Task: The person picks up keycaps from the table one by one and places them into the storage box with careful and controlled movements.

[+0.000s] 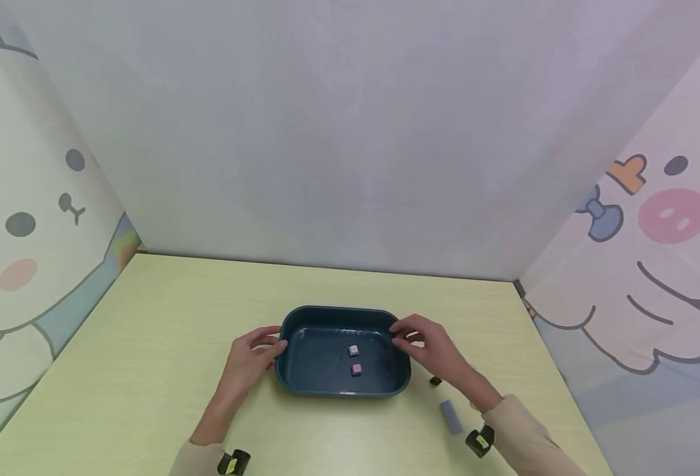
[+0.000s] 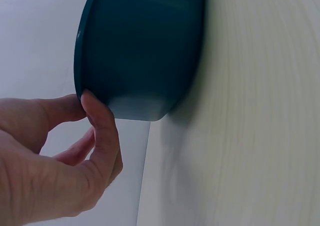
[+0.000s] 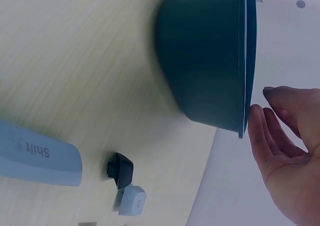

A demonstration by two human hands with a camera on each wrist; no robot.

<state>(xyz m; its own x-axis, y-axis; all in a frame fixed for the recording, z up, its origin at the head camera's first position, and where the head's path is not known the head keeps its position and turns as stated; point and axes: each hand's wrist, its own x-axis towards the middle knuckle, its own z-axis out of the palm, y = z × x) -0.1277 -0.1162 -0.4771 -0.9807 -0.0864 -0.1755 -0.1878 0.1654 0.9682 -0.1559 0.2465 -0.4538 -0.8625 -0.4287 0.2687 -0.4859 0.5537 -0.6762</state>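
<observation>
Left hand (image 1: pixel 248 357) pinches the left end of a blue-green tray (image 1: pixel 320 370), thumb and finger almost together with the rim between them. Right hand (image 1: pixel 435 345) is at the other end, partly open: fingers gently bent, thumb and fingertips apart, tips at the rim. Whether they touch it I cannot tell.

Count: one tray, two hands, five keycaps that I can make out. Two lie in the tray, right of its middle: one white keycap (image 1: pixel 353 351), farther from me, and one pink keycap (image 1: pixel 357 370), nearer, a small gap between them. Three lie outside, on my right: one long blue Shift keycap (image 1: pixel 451 417), one dark keycap (image 3: pixel 123 171) tipped over with a stub showing, and one small pale blue keycap (image 3: pixel 133 201) right against or just beside the dark one. A sliver of something grey at the bottom edge of the right wrist view is too cut off to name.

Tray sits on the pale wooden table (image 1: pixel 147 370), in front of me, open side up. Its long axis runs left to right, nearly parallel to the table's far edge, short ends toward my hands. Shift keycap slants, far end leaning left, near the right forearm.
</observation>
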